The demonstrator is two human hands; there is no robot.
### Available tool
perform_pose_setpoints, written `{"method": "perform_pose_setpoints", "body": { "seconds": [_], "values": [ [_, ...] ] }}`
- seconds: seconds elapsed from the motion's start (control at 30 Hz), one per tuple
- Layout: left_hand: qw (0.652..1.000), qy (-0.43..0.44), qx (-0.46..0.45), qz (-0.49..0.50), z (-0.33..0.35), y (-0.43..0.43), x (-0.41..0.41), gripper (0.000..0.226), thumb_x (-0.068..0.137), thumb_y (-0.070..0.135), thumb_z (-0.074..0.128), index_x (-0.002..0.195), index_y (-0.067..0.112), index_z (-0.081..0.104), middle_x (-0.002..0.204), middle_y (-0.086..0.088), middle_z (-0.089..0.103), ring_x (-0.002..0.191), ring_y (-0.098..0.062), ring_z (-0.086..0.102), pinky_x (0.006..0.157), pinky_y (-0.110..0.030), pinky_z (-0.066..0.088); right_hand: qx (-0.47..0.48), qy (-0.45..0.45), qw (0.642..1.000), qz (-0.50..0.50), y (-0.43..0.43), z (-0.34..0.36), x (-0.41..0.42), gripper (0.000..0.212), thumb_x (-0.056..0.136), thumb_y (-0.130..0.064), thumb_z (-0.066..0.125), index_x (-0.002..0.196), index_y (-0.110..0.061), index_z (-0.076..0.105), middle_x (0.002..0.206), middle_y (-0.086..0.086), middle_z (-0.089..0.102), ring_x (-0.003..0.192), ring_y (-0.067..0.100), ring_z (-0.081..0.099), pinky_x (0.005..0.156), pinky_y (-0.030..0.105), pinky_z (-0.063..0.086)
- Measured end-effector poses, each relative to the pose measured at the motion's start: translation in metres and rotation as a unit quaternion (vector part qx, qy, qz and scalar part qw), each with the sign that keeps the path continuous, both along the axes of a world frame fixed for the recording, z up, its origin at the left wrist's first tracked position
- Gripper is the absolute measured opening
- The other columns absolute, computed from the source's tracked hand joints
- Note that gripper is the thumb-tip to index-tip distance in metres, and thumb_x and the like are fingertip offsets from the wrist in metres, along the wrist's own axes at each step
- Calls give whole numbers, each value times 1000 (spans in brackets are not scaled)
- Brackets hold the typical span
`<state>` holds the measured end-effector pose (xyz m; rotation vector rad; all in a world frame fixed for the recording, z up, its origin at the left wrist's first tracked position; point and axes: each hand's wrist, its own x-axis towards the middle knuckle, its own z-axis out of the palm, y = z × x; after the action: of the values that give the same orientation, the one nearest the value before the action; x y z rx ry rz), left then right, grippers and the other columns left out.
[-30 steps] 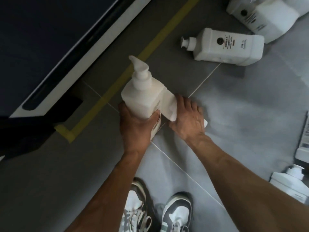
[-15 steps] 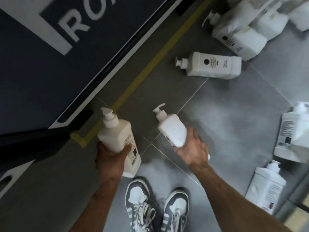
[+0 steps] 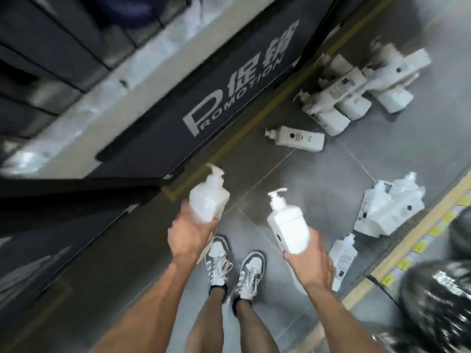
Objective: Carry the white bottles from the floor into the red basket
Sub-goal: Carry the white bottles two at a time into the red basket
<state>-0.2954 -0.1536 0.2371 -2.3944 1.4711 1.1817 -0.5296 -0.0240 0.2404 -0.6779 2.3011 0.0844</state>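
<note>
My left hand (image 3: 187, 236) grips one white pump bottle (image 3: 208, 197) by its base, pump pointing away from me. My right hand (image 3: 309, 258) holds a second white pump bottle (image 3: 288, 222) the same way. Both bottles are in the air above the grey floor, in front of my shoes. More white bottles lie on the floor: a single one on its side (image 3: 297, 138), a pile at the far right (image 3: 356, 90), a cluster at the right (image 3: 390, 207), and one just right of my right hand (image 3: 342, 256). No red basket is in view.
A dark display base marked PROMOTION (image 3: 229, 93) runs along the left, edged by yellow floor tape (image 3: 244, 133). A shelf edge with yellow price tags (image 3: 407, 253) and shiny black wrapped goods (image 3: 438, 299) lies at the right. My shoes (image 3: 234, 266) stand on the tiles.
I have stood up with a bottle in each hand, lifted off the floor. The view has pulled back, showing more of the floor, the bottle piles and the right-hand shelf.
</note>
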Motion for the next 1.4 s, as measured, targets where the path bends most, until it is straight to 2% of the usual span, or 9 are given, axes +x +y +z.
{"method": "perform_pose_setpoints", "body": {
  "seconds": [0.13, 0.27, 0.37, 0.6, 0.77, 1.0, 1.2, 1.3, 1.4],
  "values": [
    [998, 19, -12, -63, 118, -4, -5, 63, 66, 50, 76, 115, 24, 46, 108, -3, 66, 100, -32, 64, 75, -35, 39, -29, 11, 999, 19, -13, 119, -5, 80, 70, -36, 86, 136, -29, 43, 130, 4, 61, 111, 34, 59, 78, 37, 43],
    [995, 43, -40, -80, 219, 1, -6, 62, 64, 48, 76, 114, 27, 44, 107, 1, 64, 99, -29, 64, 73, -35, 39, -66, 27, 997, 27, -32, 231, -5, 77, 71, -36, 82, 137, -30, 41, 128, 5, 63, 109, 35, 61, 76, 37, 42],
    [996, 40, -38, -76, 257, 9, 1, 65, 63, 51, 74, 116, 29, 43, 107, 3, 64, 97, -27, 64, 74, -37, 43, -80, 28, 995, 49, -44, 283, -1, 71, 72, -37, 81, 132, -30, 43, 125, 2, 63, 108, 32, 61, 73, 34, 38],
    [991, 28, -66, -112, 378, 36, 46, 65, 62, 54, 74, 114, 29, 42, 98, 6, 64, 83, -22, 62, 69, -36, 46, -106, 20, 982, 155, -63, 417, 4, 63, 70, -48, 76, 123, -36, 43, 124, -5, 62, 107, 33, 61, 78, 39, 43],
    [988, -16, -85, -125, 417, 58, 85, 65, 59, 65, 69, 104, 30, 39, 96, 7, 64, 84, -24, 65, 72, -40, 53, -135, 15, 962, 237, -63, 454, 31, 64, 76, -47, 75, 130, -33, 44, 131, -4, 59, 115, 32, 58, 86, 42, 44],
    [993, -66, -89, -40, 438, 103, 130, 68, 55, 70, 59, 103, 25, 41, 90, 5, 63, 79, -25, 64, 73, -40, 53, -152, -16, 926, 345, -62, 458, 66, 63, 70, -46, 75, 123, -37, 42, 122, -7, 61, 109, 25, 60, 87, 42, 49],
    [985, -105, -114, 76, 456, 153, 149, 78, 44, 79, 38, 102, 26, 43, 87, 9, 62, 76, -22, 63, 69, -36, 51, -150, -31, 861, 484, -80, 453, 93, 59, 66, -54, 70, 114, -42, 38, 110, -14, 60, 101, 19, 63, 83, 40, 52],
    [979, -120, -98, 132, 459, 181, 160, 73, 46, 77, 41, 100, 27, 40, 86, 10, 60, 74, -23, 63, 66, -35, 51, -150, -44, 825, 544, -90, 451, 116, 63, 64, -57, 70, 116, -43, 39, 107, -17, 58, 99, 18, 62, 83, 39, 52],
    [971, -140, -65, 182, 460, 216, 168, 63, 55, 69, 56, 101, 29, 36, 93, 9, 62, 81, -26, 65, 66, -34, 47, -132, -59, 782, 606, -95, 446, 142, 65, 64, -59, 69, 120, -42, 39, 108, -18, 57, 101, 17, 63, 80, 38, 50]
  ]
}}
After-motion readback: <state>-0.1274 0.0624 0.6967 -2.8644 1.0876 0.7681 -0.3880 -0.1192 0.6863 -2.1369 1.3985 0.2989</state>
